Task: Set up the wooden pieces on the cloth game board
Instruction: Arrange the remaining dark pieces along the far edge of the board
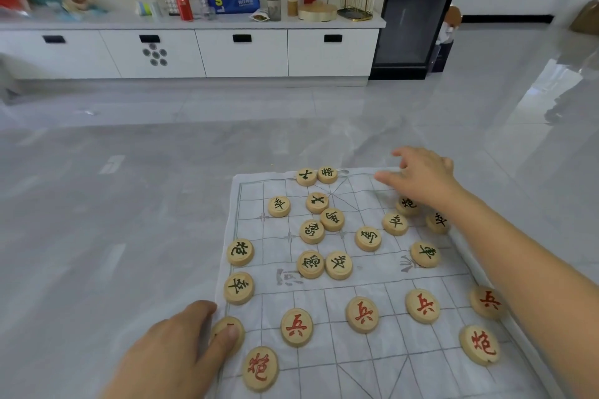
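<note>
- Head view, board: the cloth game board (324,366) fills the lower right of the frame. The red-lettered pieces (361,314) stand in tidy rows in its lower part. The dark-lettered pieces (311,231) lie scattered across its middle and upper part.
- Head view, right hand: the right hand (421,176) hangs over the board's upper right corner, fingers spread and loose, holding nothing that shows. The loose pieces lie down and left of it. The nearest piece (406,204) sits just under the wrist.
- Head view, left hand: the left hand (168,353) sits at the lower left, a straight finger pressing on an edge piece (225,323).
- Judgement: the right hand is the nearer one for filling the top row. The pieces are round discs, so the angle of approach should not matter.
</note>
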A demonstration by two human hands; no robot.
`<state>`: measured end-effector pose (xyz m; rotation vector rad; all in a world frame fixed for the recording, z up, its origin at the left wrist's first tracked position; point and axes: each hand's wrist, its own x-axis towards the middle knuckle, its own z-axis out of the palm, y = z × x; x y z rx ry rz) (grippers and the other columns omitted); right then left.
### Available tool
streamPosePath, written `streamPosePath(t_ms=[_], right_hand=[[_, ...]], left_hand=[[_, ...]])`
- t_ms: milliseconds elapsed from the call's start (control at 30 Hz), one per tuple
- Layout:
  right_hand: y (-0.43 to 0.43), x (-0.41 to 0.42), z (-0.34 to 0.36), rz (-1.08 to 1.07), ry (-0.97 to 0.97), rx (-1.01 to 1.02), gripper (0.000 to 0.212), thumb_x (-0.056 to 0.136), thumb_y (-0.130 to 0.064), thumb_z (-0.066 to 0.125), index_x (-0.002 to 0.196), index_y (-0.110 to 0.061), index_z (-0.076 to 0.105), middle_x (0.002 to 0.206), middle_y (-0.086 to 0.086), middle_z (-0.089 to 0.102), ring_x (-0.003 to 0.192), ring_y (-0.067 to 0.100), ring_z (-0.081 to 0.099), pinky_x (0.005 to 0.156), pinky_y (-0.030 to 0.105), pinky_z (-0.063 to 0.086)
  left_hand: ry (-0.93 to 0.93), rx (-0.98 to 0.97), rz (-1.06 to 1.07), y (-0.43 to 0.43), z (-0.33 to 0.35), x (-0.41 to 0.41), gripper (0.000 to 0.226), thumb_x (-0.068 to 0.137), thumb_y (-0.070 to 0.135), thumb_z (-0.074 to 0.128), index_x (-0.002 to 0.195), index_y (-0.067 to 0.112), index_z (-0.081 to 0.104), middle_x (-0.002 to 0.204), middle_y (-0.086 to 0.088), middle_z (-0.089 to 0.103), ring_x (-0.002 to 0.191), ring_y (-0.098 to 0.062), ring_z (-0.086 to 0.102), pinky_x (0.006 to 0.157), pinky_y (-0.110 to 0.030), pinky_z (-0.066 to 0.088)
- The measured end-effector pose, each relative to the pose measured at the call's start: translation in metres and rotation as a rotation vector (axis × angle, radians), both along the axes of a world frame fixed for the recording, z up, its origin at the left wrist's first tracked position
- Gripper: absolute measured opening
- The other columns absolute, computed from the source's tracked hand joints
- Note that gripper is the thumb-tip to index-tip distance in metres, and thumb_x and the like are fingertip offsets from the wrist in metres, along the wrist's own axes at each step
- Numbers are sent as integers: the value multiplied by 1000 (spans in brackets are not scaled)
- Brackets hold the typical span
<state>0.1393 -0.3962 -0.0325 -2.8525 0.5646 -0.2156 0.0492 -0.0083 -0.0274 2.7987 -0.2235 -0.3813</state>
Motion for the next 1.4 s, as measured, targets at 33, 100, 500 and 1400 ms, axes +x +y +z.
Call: streamPosePath(t_ms=[33,100,500,1400], right_hand=[[14,-3,3,70,18,14,65,76,-68,51,128,-29,46,115,-5,55,115,19,47,97,40,27],[40,-8,7,199,51,14,60,77,-65,53,127,-30,48,115,-7,53,116,17,45,98,39,26],[86,-22,15,470,188,82,33,86,-41,58,117,-33,56,106,-8,54,99,10,47,97,36,37],[89,-25,-1,378,218,75,54,71,-44,65,123,-40,48,108,-11,47,109,15,42,87,34,27]], left_hand=[[-1,2,-3,0,1,0,51,86,64,35,129,37,37,118,15,54,110,-7,52,83,-19,39],[-7,2,-8,-1,2,0,50,87,63,35,130,37,36,119,15,54,110,-7,52,80,-19,38],[-26,-83,-1,4,-2,-3,49,86,64,36,127,38,38,106,15,52,105,-7,51,81,-20,40],[22,-38,-16,-1,9,-4,53,87,63,34,133,36,33,129,14,50,119,-9,47,92,-21,38]])
